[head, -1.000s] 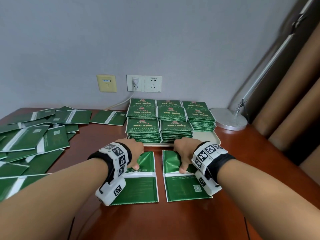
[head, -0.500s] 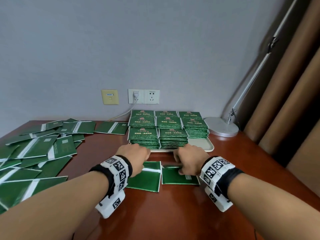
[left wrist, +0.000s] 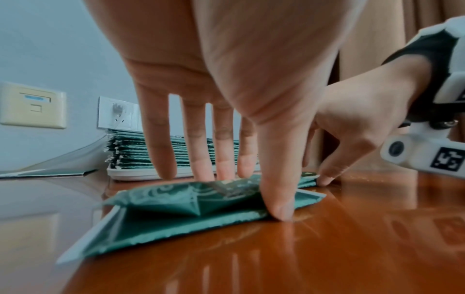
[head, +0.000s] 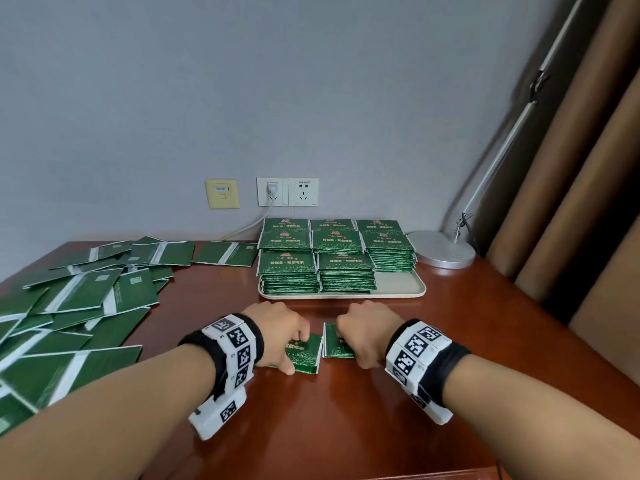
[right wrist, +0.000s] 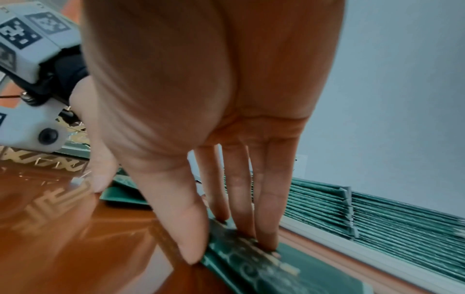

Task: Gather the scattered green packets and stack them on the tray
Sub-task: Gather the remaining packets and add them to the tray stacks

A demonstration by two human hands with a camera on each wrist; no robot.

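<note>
Two folded green packets lie side by side on the wooden table just in front of the tray (head: 398,285). My left hand (head: 294,344) holds the left packet (head: 306,355), fingers on its top and thumb against its near edge (left wrist: 249,195). My right hand (head: 360,337) holds the right packet (head: 334,344) the same way, the thumb at the fold and the fingers on the printed face (right wrist: 226,248). Both packets (left wrist: 176,216) (right wrist: 302,274) rest on the table. Several neat stacks of packets (head: 332,258) fill most of the tray.
Many unfolded green packets (head: 86,299) lie scattered over the left of the table. A lamp base (head: 443,249) stands right of the tray, with brown curtains (head: 588,202) behind. The tray's front right corner is bare. Wall sockets (head: 287,192) sit behind the stacks.
Both packets lay open, back side up, a second ago. Each is now folded over to half size with the printed face up, and both hands have moved along with the fold.
</note>
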